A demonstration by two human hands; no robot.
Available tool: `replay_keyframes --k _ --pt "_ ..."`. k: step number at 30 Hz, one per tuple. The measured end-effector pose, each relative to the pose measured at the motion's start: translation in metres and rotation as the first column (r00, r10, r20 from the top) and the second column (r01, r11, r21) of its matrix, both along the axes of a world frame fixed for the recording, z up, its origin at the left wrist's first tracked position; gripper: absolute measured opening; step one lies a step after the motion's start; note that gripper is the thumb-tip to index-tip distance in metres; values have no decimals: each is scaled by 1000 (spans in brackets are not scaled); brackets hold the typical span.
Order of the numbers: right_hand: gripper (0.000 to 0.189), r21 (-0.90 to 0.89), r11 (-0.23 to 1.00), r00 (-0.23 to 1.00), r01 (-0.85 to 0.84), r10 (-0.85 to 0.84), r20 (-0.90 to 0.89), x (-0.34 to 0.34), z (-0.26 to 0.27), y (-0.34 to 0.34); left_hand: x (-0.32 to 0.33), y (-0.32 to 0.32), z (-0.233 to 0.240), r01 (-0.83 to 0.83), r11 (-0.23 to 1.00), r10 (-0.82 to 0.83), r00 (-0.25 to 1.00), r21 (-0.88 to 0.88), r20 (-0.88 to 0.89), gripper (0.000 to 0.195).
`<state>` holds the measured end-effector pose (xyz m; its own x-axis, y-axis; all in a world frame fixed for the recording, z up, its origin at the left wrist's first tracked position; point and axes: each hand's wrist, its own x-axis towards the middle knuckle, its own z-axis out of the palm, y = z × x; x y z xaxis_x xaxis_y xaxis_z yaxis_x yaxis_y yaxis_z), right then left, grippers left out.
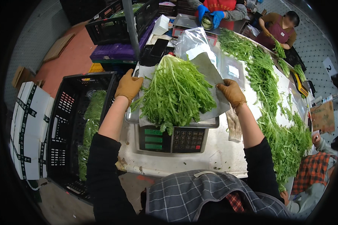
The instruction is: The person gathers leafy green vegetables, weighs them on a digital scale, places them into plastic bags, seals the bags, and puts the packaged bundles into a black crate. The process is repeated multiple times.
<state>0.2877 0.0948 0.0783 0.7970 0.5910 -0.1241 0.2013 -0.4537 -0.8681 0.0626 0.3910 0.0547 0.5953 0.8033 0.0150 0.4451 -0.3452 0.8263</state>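
A leafy bunch of frisée-like greens [177,92] lies on a grey sheet [209,70], its pale root end away from me. Beneath them is the metal pan [214,123] of a digital scale [171,139], whose green displays are lit. My right hand [232,92], in a brown glove, pinches the sheet's right side between thumb and fingers. My left hand [129,86], gloved alike, is at the left edge of the pan and sheet; whether it grips either is hidden. A pale knitted glove [234,125] lies right of the scale.
At left stands a black crate [59,135] with bagged greens [93,112], beside a taped white box [31,132]. A metal post [131,31] rises beyond my left hand. Clear bags [194,42] and a phone [159,47] lie behind the scale. Loose greens [266,81] line the right; co-workers stand around.
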Motion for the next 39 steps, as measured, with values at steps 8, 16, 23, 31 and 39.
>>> replay_keyframes --k 8,16,23,31,39 --pt "36 213 975 984 -60 94 -150 -6 -7 -24 10 -10 11 39 824 -147 978 -565 -146 44" --pt "33 188 955 971 -231 238 -14 -61 12 4 31 -25 1 348 777 -329 935 -524 133 13" --pt "29 244 944 968 -223 184 171 -71 -18 13 44 -46 -14 497 310 124 824 -810 553 44" --pt "22 514 850 967 -119 -18 254 -88 -27 12 40 -65 -16 570 472 -108 794 -673 598 62" --pt "26 522 806 822 -278 -81 564 -119 -8 -6 39 -126 37 685 252 38 699 -684 714 63"
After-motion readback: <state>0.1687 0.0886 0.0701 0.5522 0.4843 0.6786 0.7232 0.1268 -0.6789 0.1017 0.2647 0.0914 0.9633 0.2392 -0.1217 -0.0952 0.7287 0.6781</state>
